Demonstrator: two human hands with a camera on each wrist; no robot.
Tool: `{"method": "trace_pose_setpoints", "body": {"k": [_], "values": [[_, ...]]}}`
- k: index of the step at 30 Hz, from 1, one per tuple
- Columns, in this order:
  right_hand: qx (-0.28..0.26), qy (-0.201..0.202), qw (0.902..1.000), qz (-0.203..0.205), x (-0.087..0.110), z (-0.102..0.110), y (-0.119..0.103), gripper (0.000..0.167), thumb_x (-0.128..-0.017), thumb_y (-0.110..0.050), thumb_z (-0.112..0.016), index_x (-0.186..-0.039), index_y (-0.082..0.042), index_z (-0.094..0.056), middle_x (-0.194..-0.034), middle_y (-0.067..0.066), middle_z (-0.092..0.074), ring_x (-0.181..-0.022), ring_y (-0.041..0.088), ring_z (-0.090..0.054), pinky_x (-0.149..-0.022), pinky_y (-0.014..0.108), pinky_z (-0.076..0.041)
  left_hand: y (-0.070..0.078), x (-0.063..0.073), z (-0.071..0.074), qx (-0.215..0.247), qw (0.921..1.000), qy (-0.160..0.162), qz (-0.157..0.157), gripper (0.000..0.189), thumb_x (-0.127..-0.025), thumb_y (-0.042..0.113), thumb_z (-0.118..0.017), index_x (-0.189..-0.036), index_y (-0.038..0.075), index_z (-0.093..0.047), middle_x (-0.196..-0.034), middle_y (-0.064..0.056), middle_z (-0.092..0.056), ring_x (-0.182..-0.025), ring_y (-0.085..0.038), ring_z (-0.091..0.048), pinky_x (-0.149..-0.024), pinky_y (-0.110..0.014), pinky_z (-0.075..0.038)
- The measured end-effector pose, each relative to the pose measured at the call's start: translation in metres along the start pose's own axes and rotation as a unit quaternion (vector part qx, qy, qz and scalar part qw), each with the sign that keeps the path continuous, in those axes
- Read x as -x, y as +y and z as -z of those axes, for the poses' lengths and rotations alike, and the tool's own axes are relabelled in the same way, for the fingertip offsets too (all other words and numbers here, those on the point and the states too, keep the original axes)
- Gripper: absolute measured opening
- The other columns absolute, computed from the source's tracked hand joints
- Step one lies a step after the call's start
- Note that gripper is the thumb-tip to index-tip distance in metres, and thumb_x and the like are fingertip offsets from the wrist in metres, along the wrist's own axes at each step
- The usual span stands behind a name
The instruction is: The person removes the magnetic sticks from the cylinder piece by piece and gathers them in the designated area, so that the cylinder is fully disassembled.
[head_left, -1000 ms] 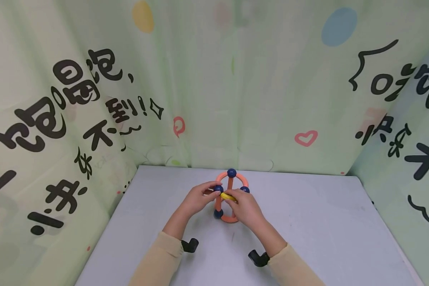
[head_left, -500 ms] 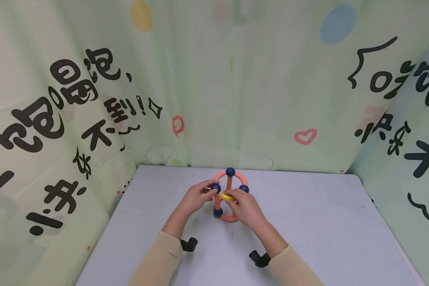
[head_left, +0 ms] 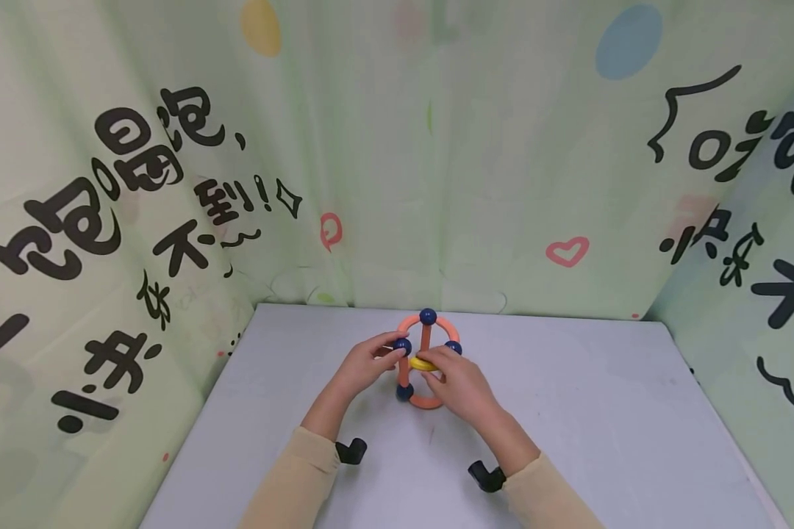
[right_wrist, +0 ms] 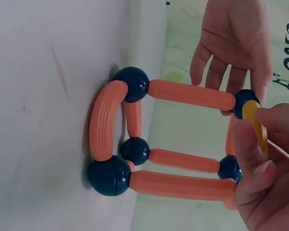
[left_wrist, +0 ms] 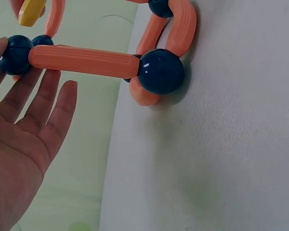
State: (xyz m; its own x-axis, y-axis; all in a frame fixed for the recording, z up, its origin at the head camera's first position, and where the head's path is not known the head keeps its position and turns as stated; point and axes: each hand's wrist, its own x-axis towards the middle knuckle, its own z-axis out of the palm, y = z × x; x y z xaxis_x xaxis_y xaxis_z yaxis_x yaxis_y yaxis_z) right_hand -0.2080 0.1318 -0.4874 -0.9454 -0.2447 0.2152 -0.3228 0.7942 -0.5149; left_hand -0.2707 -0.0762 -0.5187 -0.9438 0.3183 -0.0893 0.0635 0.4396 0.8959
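Observation:
A frame of orange rods (left_wrist: 86,60) and navy balls (right_wrist: 110,175) stands on the table, with curved rods at its bottom and top. My left hand (head_left: 365,366) pinches the navy ball (head_left: 402,345) at its upper left corner between thumb and fingers; the other fingers extend beside the upright rod in the left wrist view. My right hand (head_left: 463,386) pinches a short yellow curved rod (right_wrist: 253,120) by thumb and fingers. In the right wrist view one end of the yellow rod lies at that same ball; whether they touch, I cannot tell.
The pale tabletop (head_left: 589,419) extends around the frame on both sides. A printed curtain (head_left: 490,184) hangs behind and along the sides. Black mounts (head_left: 352,451) are strapped at both wrists.
The yellow rod has turned from slanting to nearly level in the right hand, and the right wrist has shifted slightly right. The left hand stays on its ball.

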Motion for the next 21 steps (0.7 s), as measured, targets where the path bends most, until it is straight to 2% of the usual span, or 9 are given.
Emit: {"method": "trace_pose_setpoints", "body": {"k": [6,8,10,12,16,21], "values": [[-0.038,0.048,0.9980,0.014,0.000,0.018,0.012,0.028,-0.093,-0.021,-0.069,-0.121,-0.018,-0.069,-0.117,-0.003,-0.066,-0.073,0.008,-0.054,-0.061,0.019,-0.049,0.000,-0.002,-0.001,0.001,1.0000,0.001,0.001,0.048,-0.087,0.059,-0.065,-0.133,0.047,-0.056,-0.126,0.007,-0.064,-0.105,-0.016,-0.064,-0.091,-0.041,-0.056],[-0.059,0.061,0.9964,0.005,-0.003,0.027,0.018,0.028,-0.094,-0.020,-0.069,-0.121,-0.018,-0.069,-0.119,-0.001,-0.066,-0.072,0.010,-0.054,-0.060,0.021,-0.049,0.000,-0.002,-0.002,0.000,1.0000,0.003,0.004,0.047,-0.088,0.058,-0.065,-0.132,0.048,-0.056,-0.126,0.007,-0.065,-0.107,-0.016,-0.064,-0.091,-0.040,-0.056],[-0.080,0.057,0.9949,-0.023,-0.006,0.036,0.025,0.029,-0.095,-0.023,-0.067,-0.123,-0.018,-0.068,-0.122,0.001,-0.064,-0.077,0.013,-0.057,-0.061,0.024,-0.050,0.001,-0.002,-0.003,-0.001,1.0000,0.005,0.006,0.045,-0.089,0.056,-0.065,-0.132,0.049,-0.056,-0.127,0.007,-0.064,-0.109,-0.016,-0.063,-0.092,-0.040,-0.056],[-0.097,0.035,0.9929,-0.060,-0.010,0.044,0.033,0.033,-0.095,-0.029,-0.066,-0.127,-0.019,-0.065,-0.126,0.002,-0.063,-0.083,0.017,-0.058,-0.064,0.026,-0.051,0.001,-0.003,-0.003,-0.003,0.9999,0.007,0.009,0.045,-0.089,0.055,-0.066,-0.133,0.048,-0.056,-0.126,0.006,-0.064,-0.109,-0.016,-0.063,-0.091,-0.039,-0.056],[-0.128,-0.042,0.9833,-0.122,-0.018,0.052,0.050,0.044,-0.097,-0.039,-0.062,-0.138,-0.024,-0.056,-0.134,0.006,-0.058,-0.091,0.021,-0.058,-0.071,0.031,-0.054,0.001,-0.003,-0.004,-0.007,0.9999,0.007,0.007,0.048,-0.091,0.051,-0.065,-0.138,0.043,-0.054,-0.127,0.004,-0.063,-0.112,-0.019,-0.062,-0.092,-0.040,-0.057],[-0.198,-0.125,0.9617,-0.143,-0.022,0.052,0.065,0.056,-0.096,-0.045,-0.061,-0.147,-0.027,-0.044,-0.142,0.012,-0.053,-0.086,0.021,-0.063,-0.076,0.040,-0.058,0.000,-0.003,-0.004,-0.011,0.9998,0.010,0.017,0.051,-0.089,0.057,-0.065,-0.137,0.045,-0.054,-0.128,0.004,-0.063,-0.114,-0.019,-0.060,-0.094,-0.043,-0.055]]}}
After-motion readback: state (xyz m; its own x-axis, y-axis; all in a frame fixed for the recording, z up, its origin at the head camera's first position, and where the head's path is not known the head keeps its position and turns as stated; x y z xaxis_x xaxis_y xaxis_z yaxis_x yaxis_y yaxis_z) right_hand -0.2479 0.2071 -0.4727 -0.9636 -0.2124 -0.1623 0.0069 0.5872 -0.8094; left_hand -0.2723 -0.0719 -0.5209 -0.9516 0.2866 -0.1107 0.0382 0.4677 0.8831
